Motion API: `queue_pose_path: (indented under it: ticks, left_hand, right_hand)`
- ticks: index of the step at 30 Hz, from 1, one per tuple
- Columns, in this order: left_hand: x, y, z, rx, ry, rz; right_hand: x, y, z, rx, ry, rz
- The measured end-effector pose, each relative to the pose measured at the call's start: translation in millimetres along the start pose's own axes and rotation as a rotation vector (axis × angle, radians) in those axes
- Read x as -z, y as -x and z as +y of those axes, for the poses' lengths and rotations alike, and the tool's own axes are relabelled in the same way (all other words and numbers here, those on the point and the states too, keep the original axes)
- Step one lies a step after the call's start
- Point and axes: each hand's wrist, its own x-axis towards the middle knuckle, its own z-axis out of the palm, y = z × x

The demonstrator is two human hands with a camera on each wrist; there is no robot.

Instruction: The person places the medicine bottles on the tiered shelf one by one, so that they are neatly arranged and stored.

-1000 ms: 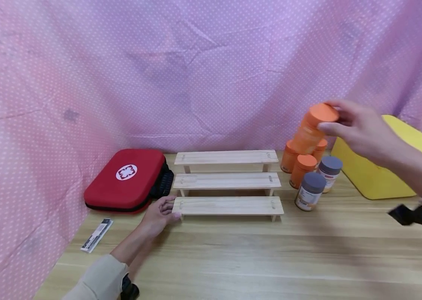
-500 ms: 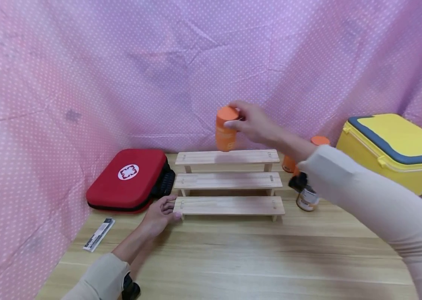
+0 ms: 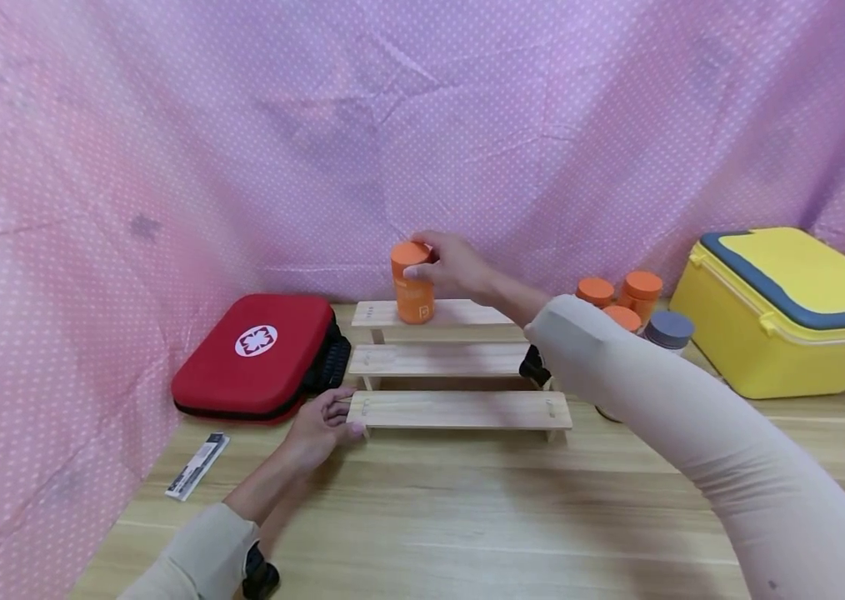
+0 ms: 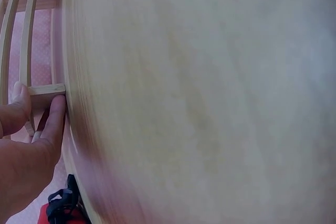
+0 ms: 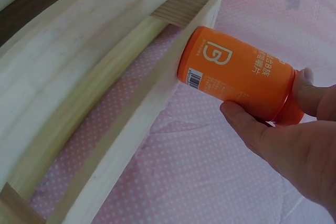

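Moved orange cylindrical plastic bottle (image 3: 414,301) leftward and down since earlier frame, to left part of pale wooden three-step rack (image 3: 460,410), top tier, pinching near orange cap (image 3: 410,252) with right hand (image 3: 456,265), rack's left end with left hand (image 3: 317,431); likely light, stiff, slick, best held below cap.

Wrinkled beige sleeves (image 3: 692,433) are worn with small black wrist devices (image 3: 261,575).

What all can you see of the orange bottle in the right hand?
The orange bottle looks plastic, with a round cap on, pale printing, a B-like logo and a barcode patch. It is roughly upright toward the left end of the top wooden step, base on or just above it. The right hand grips it near the cap.
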Motion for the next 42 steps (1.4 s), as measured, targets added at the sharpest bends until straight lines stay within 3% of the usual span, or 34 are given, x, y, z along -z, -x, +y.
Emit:
queue_pose_path:
  ticks: [5, 18, 23, 28, 33, 38, 42]
  left_hand:
    - [1.4, -0.8, 2.6, -0.015, -0.029, 0.002]
    - [2.9, -1.7, 3.2, -0.014, -0.011, -0.022]
    - [1.7, -2.3, 3.0, -0.008, -0.036, -0.02]
    - [0.7, -1.8, 1.5, 0.008, -0.057, -0.016]
    - [1.5, -0.3, 0.0, 0.01, -0.052, -0.015]
    - [2.1, 0.3, 0.1, 0.022, -0.044, -0.029]
    - [2.2, 0.8, 0.5, 0.023, -0.045, -0.031]
  right_hand:
    - [3, -2.6, -3, -0.047, 0.003, -0.032]
    - [5, -2.2, -3, -0.05, 0.024, -0.041]
    - [18, 9.5, -3, -0.109, 0.079, -0.082]
    - [46, 45.6, 6, -0.08, 0.109, -0.105]
    - [77, 102.9, 23, -0.049, 0.162, -0.084]
    - [99, 161.6, 48, 0.014, 0.305, 0.118]
    - [113, 193.6, 70, 0.008, 0.363, 0.261]
